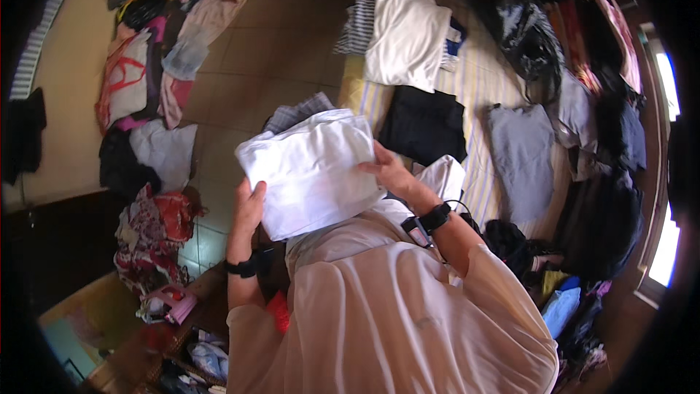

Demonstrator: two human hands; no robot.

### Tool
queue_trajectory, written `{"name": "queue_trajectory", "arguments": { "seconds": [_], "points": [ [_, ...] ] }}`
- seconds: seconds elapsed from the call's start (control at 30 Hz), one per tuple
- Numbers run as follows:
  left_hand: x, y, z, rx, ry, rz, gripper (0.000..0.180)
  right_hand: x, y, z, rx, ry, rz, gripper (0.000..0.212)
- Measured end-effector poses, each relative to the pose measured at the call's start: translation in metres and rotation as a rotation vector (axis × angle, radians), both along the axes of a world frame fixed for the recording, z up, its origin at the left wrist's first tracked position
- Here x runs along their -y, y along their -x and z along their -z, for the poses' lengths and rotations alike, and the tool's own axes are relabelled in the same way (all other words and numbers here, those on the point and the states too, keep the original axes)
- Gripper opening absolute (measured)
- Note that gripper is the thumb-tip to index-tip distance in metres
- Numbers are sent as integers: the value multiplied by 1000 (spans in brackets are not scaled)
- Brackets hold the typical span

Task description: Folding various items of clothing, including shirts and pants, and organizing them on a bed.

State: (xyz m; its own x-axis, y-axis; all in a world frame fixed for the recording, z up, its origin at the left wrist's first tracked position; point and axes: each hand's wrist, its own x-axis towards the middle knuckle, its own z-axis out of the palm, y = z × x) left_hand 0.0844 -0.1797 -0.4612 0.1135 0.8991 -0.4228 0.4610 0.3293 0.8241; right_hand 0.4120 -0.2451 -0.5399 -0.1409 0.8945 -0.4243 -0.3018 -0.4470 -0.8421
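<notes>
Just left of the black garment, our left hand and right hand have a closed grip on the white cloth, its long axis between them, the right nearer that garment.

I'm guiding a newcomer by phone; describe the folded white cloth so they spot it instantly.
Start at the striped bed, upper right, then find the left hand and right hand. The folded white cloth spans them, held, unlike the cream garment lying on the bed.
</notes>
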Motion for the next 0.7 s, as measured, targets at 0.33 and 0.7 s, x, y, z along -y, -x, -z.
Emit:
{"name": "queue_trajectory", "arguments": {
  "seconds": [0.33, 0.7],
  "points": [
    [0, -129, -42, 271, 241, 611, 55, 1, -14, -53, -701, 334, 98, 68],
    [-7, -109, -16, 294, 114, 412, 33, -32, -116, -102, 253, 96, -75, 31]
  ]
}}
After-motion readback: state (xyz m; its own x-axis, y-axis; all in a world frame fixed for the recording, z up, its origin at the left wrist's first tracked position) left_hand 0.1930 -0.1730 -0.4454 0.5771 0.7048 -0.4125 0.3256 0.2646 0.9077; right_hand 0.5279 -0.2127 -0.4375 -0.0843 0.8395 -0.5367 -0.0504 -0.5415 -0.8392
